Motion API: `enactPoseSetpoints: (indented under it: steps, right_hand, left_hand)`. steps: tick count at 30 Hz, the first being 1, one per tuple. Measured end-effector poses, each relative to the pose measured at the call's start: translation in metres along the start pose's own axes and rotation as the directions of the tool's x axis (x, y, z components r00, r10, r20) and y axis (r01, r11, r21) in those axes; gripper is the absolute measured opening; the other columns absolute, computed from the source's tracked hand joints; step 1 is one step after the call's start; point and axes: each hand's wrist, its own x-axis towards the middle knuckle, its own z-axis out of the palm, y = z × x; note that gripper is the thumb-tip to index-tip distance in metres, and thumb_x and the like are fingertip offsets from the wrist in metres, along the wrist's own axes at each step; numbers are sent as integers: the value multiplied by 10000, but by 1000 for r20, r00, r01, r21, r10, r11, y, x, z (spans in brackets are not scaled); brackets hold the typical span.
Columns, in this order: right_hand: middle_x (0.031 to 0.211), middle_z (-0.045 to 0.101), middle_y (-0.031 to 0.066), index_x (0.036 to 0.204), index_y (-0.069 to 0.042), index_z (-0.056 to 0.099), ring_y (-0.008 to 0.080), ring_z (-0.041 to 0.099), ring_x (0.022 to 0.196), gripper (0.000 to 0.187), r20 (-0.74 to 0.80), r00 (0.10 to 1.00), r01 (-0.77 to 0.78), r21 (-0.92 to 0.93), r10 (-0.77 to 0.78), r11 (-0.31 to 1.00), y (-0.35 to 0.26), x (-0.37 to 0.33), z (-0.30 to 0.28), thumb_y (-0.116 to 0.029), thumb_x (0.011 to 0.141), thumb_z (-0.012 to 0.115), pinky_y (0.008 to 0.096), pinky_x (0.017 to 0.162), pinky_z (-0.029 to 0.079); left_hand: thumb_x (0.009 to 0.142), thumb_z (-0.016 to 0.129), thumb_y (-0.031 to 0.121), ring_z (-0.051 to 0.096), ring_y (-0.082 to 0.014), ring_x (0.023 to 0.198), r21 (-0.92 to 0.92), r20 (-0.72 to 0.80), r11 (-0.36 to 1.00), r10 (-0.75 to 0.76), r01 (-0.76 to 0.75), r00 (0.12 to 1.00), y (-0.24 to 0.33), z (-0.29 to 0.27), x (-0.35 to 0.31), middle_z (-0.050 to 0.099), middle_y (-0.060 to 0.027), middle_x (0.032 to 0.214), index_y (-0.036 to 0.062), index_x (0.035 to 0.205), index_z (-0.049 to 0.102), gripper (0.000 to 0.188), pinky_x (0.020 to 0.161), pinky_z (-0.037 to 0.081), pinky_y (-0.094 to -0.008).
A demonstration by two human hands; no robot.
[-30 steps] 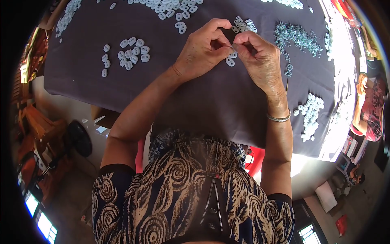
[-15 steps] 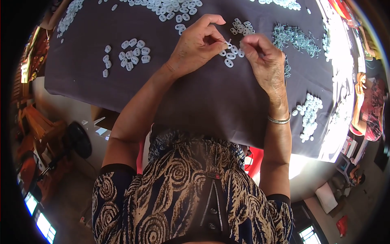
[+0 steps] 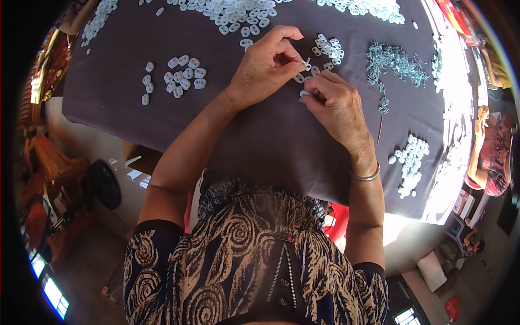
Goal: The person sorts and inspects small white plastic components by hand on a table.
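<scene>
My left hand [image 3: 266, 66] pinches a small white plastic piece [image 3: 308, 65] between thumb and forefinger, with a thin pin-like bit standing up from it. Nearer to me and to the right, my right hand [image 3: 337, 103] has its fingers closed on a white oval piece [image 3: 304, 93], whose edge shows beyond the fingertips. The hands are close together but apart. Between them a few loose white two-holed ovals [image 3: 315, 71] lie on the dark cloth, and just beyond is a small cluster of similar pieces [image 3: 329, 47].
A big heap of white ovals [image 3: 233, 11] spreads along the far side. Grey metal screws or nails [image 3: 398, 62] are piled to the right, near a thin brown stick [image 3: 380, 130]. Small white parts [image 3: 413, 162] lie nearer right; grouped thicker white pieces [image 3: 184, 76] sit left.
My right hand has moved left and toward me and now holds a white oval piece. My left hand keeps its pinch. The brown stick has come into sight beside the right wrist.
</scene>
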Motion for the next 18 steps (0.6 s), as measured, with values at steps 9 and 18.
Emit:
enactPoseSetpoints:
  steps: [9,18]
  right_hand:
    - [736,535,56,896,-37,624,185,552,622,177,-30,1000,-2,101,5,995,1,-1,2,47,745,663,310,579,436]
    - [744,567,49,858,-23,609,175,594,646,165,-151,988,50,35,-44,998,10,-1,0,73,735,663,286,584,460]
  left_hand:
    - [811,664,12,579,-53,693,23,-26,999,32,-31,999,-2,-1,1,629,-7,779,37,1156,494,385,628,482,-204]
    - [812,672,18,561,-43,674,15,-43,999,39,-38,998,-2,0,1,620,2,770,39,1144,499,375,603,463,-197]
